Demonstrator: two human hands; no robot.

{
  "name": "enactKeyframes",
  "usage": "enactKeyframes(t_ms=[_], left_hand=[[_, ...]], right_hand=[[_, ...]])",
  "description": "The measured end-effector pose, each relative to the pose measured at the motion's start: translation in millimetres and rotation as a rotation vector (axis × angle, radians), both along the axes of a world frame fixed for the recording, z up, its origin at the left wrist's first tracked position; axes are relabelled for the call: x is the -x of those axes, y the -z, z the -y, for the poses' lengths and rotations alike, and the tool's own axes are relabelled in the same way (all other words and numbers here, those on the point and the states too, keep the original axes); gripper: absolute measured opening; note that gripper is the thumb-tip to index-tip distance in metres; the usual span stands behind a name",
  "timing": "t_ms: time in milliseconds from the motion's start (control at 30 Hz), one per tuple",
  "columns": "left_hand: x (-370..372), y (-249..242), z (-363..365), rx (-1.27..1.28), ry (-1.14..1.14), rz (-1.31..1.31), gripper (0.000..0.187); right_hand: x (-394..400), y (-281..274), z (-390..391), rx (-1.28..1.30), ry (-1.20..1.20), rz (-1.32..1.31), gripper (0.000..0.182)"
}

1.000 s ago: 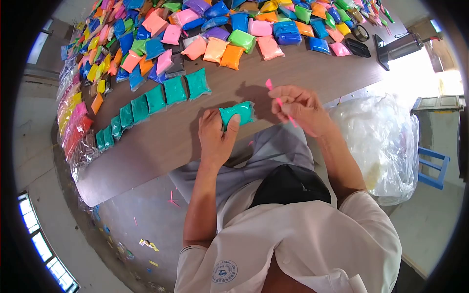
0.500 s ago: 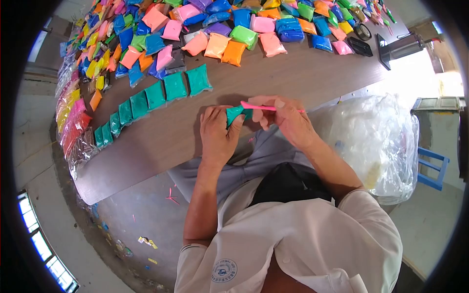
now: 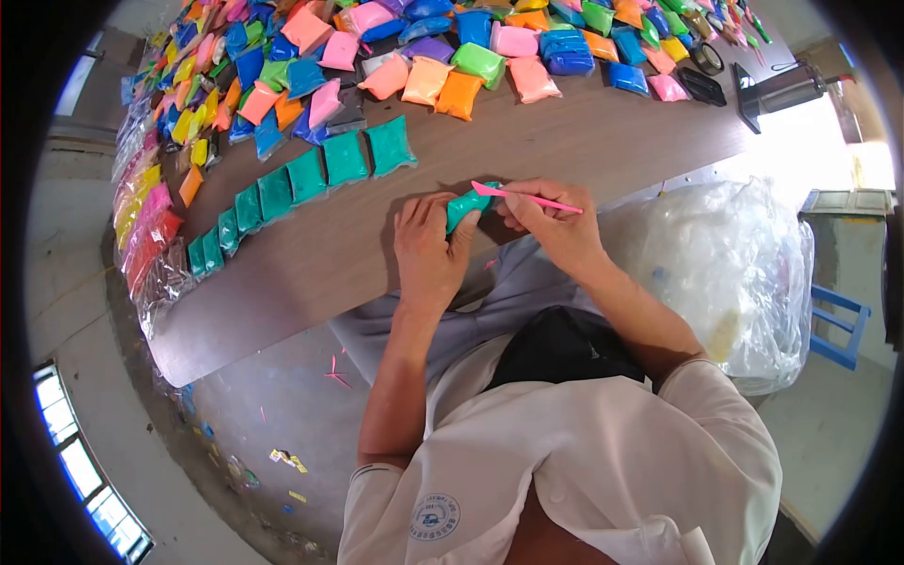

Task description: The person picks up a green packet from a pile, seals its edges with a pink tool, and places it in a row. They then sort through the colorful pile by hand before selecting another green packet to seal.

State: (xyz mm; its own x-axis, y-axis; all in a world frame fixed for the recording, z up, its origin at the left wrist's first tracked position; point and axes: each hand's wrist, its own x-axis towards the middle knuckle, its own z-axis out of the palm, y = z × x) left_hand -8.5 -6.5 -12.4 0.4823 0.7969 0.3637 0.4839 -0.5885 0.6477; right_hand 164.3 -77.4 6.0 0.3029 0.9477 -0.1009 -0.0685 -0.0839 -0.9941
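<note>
Near the table's front edge, my left hand (image 3: 430,247) grips a green packet (image 3: 463,211) between thumb and fingers. My right hand (image 3: 556,221) holds a pink plastic tool (image 3: 537,199), whose wide tip lies over the packet's upper end. The fingers of my right hand are also close to the packet's right end; whether they pinch it is hard to tell. Beyond my hands, a slanting row of several green packets (image 3: 306,175) lies on the brown table (image 3: 311,268).
Many coloured packets (image 3: 457,96) are heaped along the table's far side. A tape roll (image 3: 706,60) and a metal device (image 3: 786,90) stand at the back right. A large clear plastic bag (image 3: 725,282) bulges at the right, beside a blue stool (image 3: 838,325).
The pink tool has tilted, its handle now pointing down to the right. My right fingers have closed in towards the packet. The whole view has shifted slightly.
</note>
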Motion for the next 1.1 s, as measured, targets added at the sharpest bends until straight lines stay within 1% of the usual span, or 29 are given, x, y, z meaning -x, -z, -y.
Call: enactKeyframes(t_ms=[67, 167, 267, 367, 467, 567, 667, 767, 867, 967, 1067, 1100], left_hand=[[0.2, 3.8, -0.6, -0.030, 0.003, 0.015, 0.029], [0.4, 2.9, -0.8, 0.011, -0.003, 0.034, 0.026], [0.4, -0.1, -2.2, 0.010, 0.008, 0.056, 0.022], [2.6, 2.4, -3.9, 0.027, 0.022, 0.061, 0.020], [3.7, 0.8, -4.6, 0.050, 0.039, 0.106, 0.020], [6.2, -0.5, -5.6, 0.115, 0.056, 0.090, 0.021], [6.7, 0.8, -6.4, 0.175, 0.058, 0.146, 0.020], [7.8, -5.0, -6.0, 0.233, 0.060, 0.207, 0.022], [4.7, -7.8, -5.4, 0.193, 0.071, 0.200, 0.024], [4.3, -11.2, -4.9, 0.182, 0.080, 0.139, 0.023], [2.7, -9.9, -4.1, 0.164, 0.049, 0.067, 0.020], [1.6, -8.4, -4.0, 0.137, 0.045, 0.059, 0.019]], right_hand=[[-1.2, 3.5, 0.6, -0.096, 0.011, 0.199, 0.016], [-3.8, -5.7, -4.8, -0.441, -0.050, 0.660, 0.016], [-2.0, -10.1, -12.4, -0.642, -0.095, 0.819, 0.020], [2.1, -14.8, -19.0, -0.688, -0.091, 0.902, 0.018], [5.8, -16.7, -20.0, -0.650, -0.105, 0.923, 0.018], [8.2, -17.4, -22.1, -0.535, -0.147, 0.698, 0.015], [10.7, -13.7, -15.1, -0.256, -0.154, 0.447, 0.009], [19.6, -2.6, -10.5, -0.197, -0.026, 0.175, 0.007], [27.4, 0.9, -9.0, -0.176, 0.076, 0.168, 0.008], [29.8, 11.8, -8.8, -0.168, 0.122, 0.126, 0.011], [33.5, 7.4, -10.5, -0.198, 0.134, 0.069, 0.016], [31.7, 8.5, -10.1, -0.200, 0.126, 0.132, 0.016]])
